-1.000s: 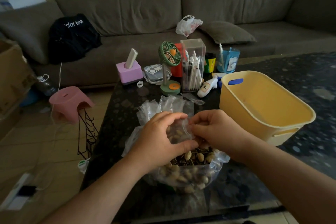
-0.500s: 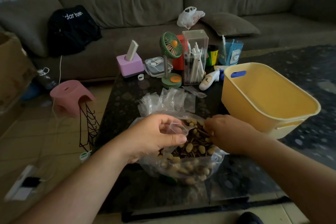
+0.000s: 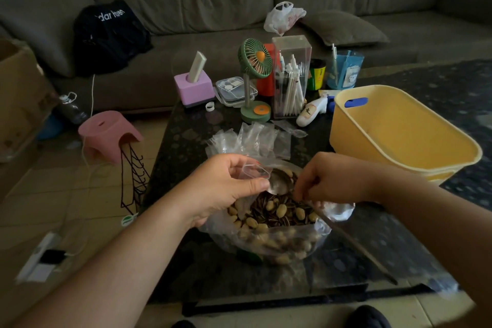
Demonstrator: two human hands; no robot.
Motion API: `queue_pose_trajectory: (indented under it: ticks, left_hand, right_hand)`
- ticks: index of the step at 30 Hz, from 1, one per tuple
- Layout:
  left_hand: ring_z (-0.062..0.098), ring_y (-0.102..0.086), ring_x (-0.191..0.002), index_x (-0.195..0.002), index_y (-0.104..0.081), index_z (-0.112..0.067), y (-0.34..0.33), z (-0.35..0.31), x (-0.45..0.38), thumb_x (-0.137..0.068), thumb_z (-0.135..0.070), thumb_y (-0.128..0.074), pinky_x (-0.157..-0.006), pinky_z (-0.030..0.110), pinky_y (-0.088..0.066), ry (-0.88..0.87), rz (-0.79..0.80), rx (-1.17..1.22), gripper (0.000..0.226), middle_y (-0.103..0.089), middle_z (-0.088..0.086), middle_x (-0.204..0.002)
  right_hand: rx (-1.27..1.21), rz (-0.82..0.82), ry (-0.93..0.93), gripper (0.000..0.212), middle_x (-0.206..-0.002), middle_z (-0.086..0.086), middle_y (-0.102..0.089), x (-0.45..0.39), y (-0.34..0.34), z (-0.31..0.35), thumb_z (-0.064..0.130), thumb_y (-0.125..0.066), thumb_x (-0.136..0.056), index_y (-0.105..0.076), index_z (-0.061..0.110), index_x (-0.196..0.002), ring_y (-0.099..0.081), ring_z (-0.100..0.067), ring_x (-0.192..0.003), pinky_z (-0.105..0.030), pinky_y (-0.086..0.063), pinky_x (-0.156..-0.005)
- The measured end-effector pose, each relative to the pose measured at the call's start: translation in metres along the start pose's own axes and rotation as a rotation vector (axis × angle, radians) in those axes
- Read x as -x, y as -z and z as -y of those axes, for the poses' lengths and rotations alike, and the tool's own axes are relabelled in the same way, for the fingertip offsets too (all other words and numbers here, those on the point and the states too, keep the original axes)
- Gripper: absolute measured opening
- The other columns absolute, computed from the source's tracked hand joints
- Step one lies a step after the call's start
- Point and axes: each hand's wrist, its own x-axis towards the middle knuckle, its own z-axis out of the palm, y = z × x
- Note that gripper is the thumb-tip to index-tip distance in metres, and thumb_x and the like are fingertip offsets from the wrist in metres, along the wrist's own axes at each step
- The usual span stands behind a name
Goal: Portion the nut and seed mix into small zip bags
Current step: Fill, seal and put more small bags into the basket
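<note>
Small zip bag held in left hand, pinched between thumb and curled fingers above the near edge of the dark table; its open mouth faces right, toward the right hand, long axis not clear. Right hand fingers curled and pinching a metal spoon, bowl directed at the bag mouth, directly over the mix. One large clear bag of nut and seed mix sits under both hands: pale nuts plus striped seeds. Loose pile of empty zip bags just behind it; count not resolvable. One yellow tub to the right, one green desk fan behind. Black bag on sofa reads partly "dar", remainder unclear.
</note>
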Motion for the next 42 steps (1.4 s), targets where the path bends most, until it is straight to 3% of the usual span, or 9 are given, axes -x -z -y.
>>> queue_pose_trajectory:
  ticks: [2, 8, 12, 17, 28, 32, 36, 39, 42]
  left_hand:
    - [0.016, -0.075, -0.108, -0.121, -0.074, -0.021, -0.001, -0.002, 0.001, -0.081, -0.021, -0.089, -0.089, 0.034, -0.06, 0.034, 0.015, 0.04, 0.042, -0.081, -0.001, -0.109]
    - [0.019, -0.073, -0.113, -0.117, -0.075, -0.025, -0.001, -0.009, 0.002, -0.063, -0.04, -0.088, -0.096, 0.062, -0.058, 0.094, 0.04, 0.089, 0.058, -0.079, -0.002, -0.112]
    - [0.017, -0.075, -0.108, -0.12, -0.074, -0.026, -0.004, -0.013, 0.006, -0.065, -0.042, -0.087, -0.09, 0.06, -0.062, 0.092, 0.057, 0.034, 0.059, -0.079, -0.002, -0.112]
    - [0.016, -0.076, -0.105, -0.12, -0.072, -0.02, -0.004, -0.016, 0.012, -0.07, -0.038, -0.083, -0.081, 0.053, -0.066, 0.1, 0.12, 0.042, 0.055, -0.077, 0.002, -0.116]
    - [0.013, -0.074, -0.11, -0.121, -0.072, -0.024, 0.002, -0.004, 0.019, -0.085, -0.03, -0.081, -0.085, 0.06, -0.064, 0.165, 0.191, 0.002, 0.038, -0.078, -0.004, -0.116]
    - [0.015, -0.073, -0.111, -0.115, -0.076, -0.032, 0.003, 0.011, 0.008, -0.073, -0.045, -0.088, -0.091, 0.055, -0.063, 0.107, 0.012, -0.007, 0.046, -0.079, -0.005, -0.114]
    - [0.015, -0.073, -0.111, -0.116, -0.076, -0.033, -0.001, 0.025, -0.004, -0.067, -0.054, -0.094, -0.104, 0.049, -0.058, 0.082, -0.061, -0.009, 0.056, -0.08, -0.007, -0.11]
    - [0.018, -0.073, -0.112, -0.122, -0.073, -0.031, -0.004, 0.026, -0.007, -0.061, -0.058, -0.093, -0.103, 0.05, -0.058, 0.103, -0.059, 0.012, 0.07, -0.078, -0.004, -0.114]
    - [0.021, -0.072, -0.114, -0.125, -0.071, -0.025, -0.008, 0.026, -0.009, -0.074, -0.04, -0.091, -0.1, 0.053, -0.059, 0.147, -0.022, 0.101, 0.056, -0.077, 0.0, -0.115]
  right_hand:
    - [0.031, -0.031, 0.047, 0.032, -0.09, 0.02, -0.077, -0.001, -0.001, -0.001, 0.011, -0.072, -0.09, -0.08, 0.04, -0.1, -0.071, 0.004, -0.084, -0.017, -0.058, -0.077]
    - [0.085, -0.469, 0.313, 0.013, -0.102, 0.022, -0.068, -0.019, -0.021, -0.01, 0.028, -0.071, -0.097, -0.078, 0.025, -0.107, -0.063, 0.009, -0.088, -0.013, -0.052, -0.082]
    - [0.068, -0.565, 0.305, 0.023, -0.093, 0.022, -0.062, -0.017, -0.024, -0.009, 0.034, -0.05, -0.105, -0.068, 0.023, -0.11, -0.058, 0.007, -0.082, -0.008, -0.042, -0.075]
    - [0.199, -0.734, 0.285, 0.024, -0.072, 0.013, -0.057, 0.004, -0.005, 0.002, 0.035, -0.046, -0.104, -0.061, 0.018, -0.095, -0.052, -0.006, -0.061, -0.021, -0.041, -0.059]
    - [0.288, -0.578, 0.092, 0.032, -0.06, 0.007, -0.049, 0.007, -0.036, 0.009, 0.046, -0.033, -0.096, -0.039, 0.031, -0.068, -0.05, -0.014, -0.051, -0.041, -0.05, -0.051]
    - [0.221, -0.581, 0.169, 0.034, -0.055, 0.01, -0.045, 0.004, -0.053, 0.011, 0.037, -0.045, -0.101, -0.039, 0.032, -0.068, -0.047, -0.01, -0.047, -0.027, -0.039, -0.048]
    - [-0.031, -0.604, 0.118, 0.025, -0.063, 0.006, -0.06, 0.002, -0.07, 0.014, 0.031, -0.054, -0.105, -0.061, 0.022, -0.082, -0.063, -0.01, -0.061, -0.019, -0.045, -0.051]
    - [-0.333, -0.503, -0.044, 0.019, -0.078, 0.001, -0.071, 0.001, -0.07, 0.018, 0.032, -0.054, -0.107, -0.066, 0.025, -0.094, -0.071, -0.009, -0.065, -0.033, -0.062, -0.065]
    - [-0.437, -0.513, -0.145, 0.018, -0.082, 0.002, -0.073, 0.002, -0.063, 0.016, 0.033, -0.054, -0.107, -0.067, 0.031, -0.096, -0.07, -0.004, -0.065, -0.025, -0.058, -0.062]
